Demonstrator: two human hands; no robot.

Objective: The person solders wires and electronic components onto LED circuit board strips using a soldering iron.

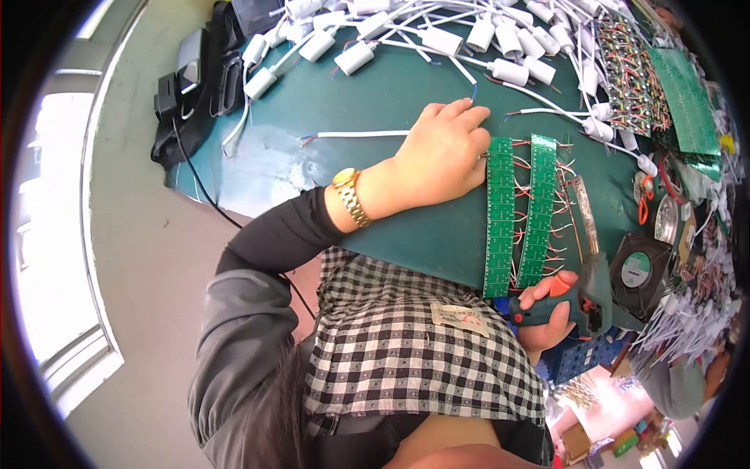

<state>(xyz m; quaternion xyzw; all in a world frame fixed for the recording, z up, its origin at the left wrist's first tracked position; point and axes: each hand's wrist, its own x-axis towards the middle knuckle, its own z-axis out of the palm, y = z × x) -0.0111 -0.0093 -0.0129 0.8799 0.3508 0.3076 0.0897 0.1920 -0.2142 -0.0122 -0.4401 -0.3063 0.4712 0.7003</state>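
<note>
Checked apron (pixel 426 356) comes first, with the left sleeve (pixel 250 313) beside it and a gold watch (pixel 353 199) at the wrist. Just past the apron, at the table's near right edge, the right hand (pixel 549 309) is closed round the grip of a soldering gun (pixel 596 285), near the close end of two green board strips.

Both strips run lengthwise away from the body, almost parallel, the left strip (pixel 499 219) slightly apart from the right strip (pixel 538 211). The gun's barrel (pixel 583 213) points the same way, to the right of both; its tip ends beside the far half of the right strip, past a fringe of wires (pixel 557 230). So both strips lie between that tip and the left hand (pixel 445 152), which is the nearer to the left strip, at its far end by the outer edge. Its fingers are curled; what they pinch is hidden. A white cable (pixel 363 134) runs in under it from the left.

Rightward sits a black fan (pixel 637 270); farthest off, white sockets (pixel 355 57) are heaped.
</note>
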